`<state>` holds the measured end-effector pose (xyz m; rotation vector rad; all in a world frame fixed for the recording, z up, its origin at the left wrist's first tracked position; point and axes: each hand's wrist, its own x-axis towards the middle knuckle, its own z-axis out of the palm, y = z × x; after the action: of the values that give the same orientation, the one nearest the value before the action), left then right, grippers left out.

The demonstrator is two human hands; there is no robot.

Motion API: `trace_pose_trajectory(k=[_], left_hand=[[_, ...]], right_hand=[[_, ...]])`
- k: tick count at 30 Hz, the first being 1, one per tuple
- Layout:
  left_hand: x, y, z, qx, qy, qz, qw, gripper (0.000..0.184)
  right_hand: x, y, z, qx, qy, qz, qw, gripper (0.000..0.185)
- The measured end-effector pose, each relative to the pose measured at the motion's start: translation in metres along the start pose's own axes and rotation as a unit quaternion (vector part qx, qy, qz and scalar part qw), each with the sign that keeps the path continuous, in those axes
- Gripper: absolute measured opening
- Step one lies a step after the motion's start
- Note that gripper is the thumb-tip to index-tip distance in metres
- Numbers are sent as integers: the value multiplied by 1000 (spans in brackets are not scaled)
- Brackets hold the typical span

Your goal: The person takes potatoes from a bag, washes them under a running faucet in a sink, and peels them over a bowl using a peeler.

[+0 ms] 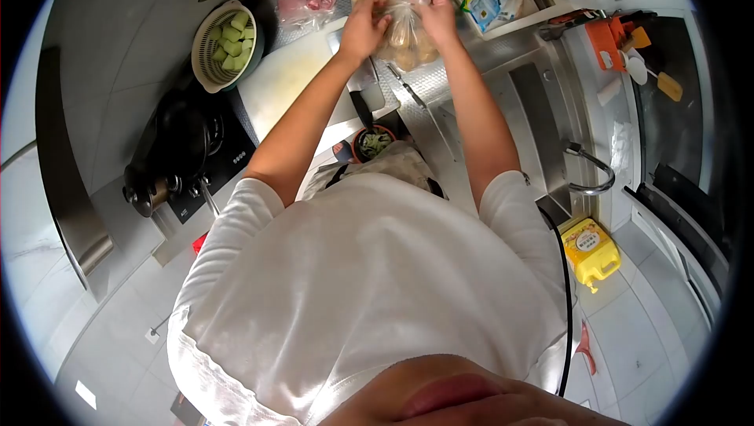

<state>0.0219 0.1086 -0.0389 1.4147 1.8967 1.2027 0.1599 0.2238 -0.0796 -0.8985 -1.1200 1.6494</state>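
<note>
A clear plastic bag [404, 33] of tan, rounded lumps that look like potatoes lies on the steel counter, its top gathered. My left hand [365, 29] grips the left side of the gathered plastic with curled fingers. On the other side, my right hand [433, 14] pinches the bunched plastic. Just below the bag, a slim metal tool [405, 85], perhaps a peeler, rests on the counter. A knife with a black handle [361, 109] lies on the right part of the white cutting board [287, 84], its blade partly behind my left forearm.
A colander [199, 53] of green chunks [232, 41] stands left, near bagged pink meat [306, 7]. A black pan [184, 124] sits on the stove. Below the counter is a bin [373, 143] with peelings. At right are a sink [534, 120], faucet [593, 171] and yellow jug [589, 253].
</note>
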Motion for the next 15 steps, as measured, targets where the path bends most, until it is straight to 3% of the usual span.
trace_pose_trajectory(k=[1,3,5,7,9,11,12,15], left_hand=[[8,4,1,49,44,90,994,33],[25,-4,4,36,15,111,993,39],[41,-23,13,118,-97,182,971,39],[51,-28,17,136,-136,134,972,37],[58,-36,17,210,-173,117,955,35],[61,-36,16,224,-174,126,951,35],[65,-38,15,270,-187,155,932,36],[69,-52,16,348,-192,202,895,36]], right_hand=[[-5,-22,7,-1,1,2,1000,21],[-14,-80,19,-189,-48,-82,977,23],[-5,-56,5,-161,-101,-68,979,26],[-3,-53,1,-18,-142,-23,989,29],[-5,-39,-9,-42,-114,-29,992,39],[-5,16,-24,-201,-44,-54,977,52],[-6,34,-32,-363,-64,-58,928,63],[-35,20,-10,-537,-6,-150,830,69]])
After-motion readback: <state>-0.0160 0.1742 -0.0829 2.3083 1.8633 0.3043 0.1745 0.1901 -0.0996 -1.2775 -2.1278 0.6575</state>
